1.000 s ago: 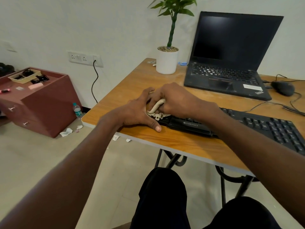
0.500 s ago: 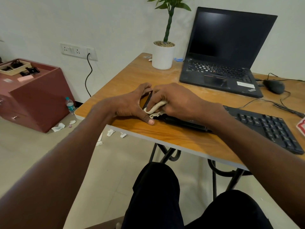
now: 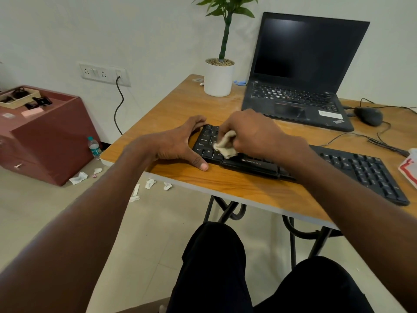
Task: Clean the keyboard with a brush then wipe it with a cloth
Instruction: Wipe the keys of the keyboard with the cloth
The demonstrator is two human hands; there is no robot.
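Beige cloth (image 3: 225, 144), bunched in the right hand (image 3: 250, 134), presses on the left-end keys of the black keyboard (image 3: 293, 164) along the wooden desk's (image 3: 225, 184) near edge. Left hand (image 3: 178, 143), fingers spread, braces that end, probably to stop sliding. Laptop (image 3: 302, 75) and potted plant (image 3: 220, 75) stand behind; paper scraps (image 3: 79, 177) litter the floor.

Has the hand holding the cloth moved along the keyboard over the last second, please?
Yes. The right hand with the cloth has slid rightward along the keyboard, uncovering the leftmost keys it covered before.
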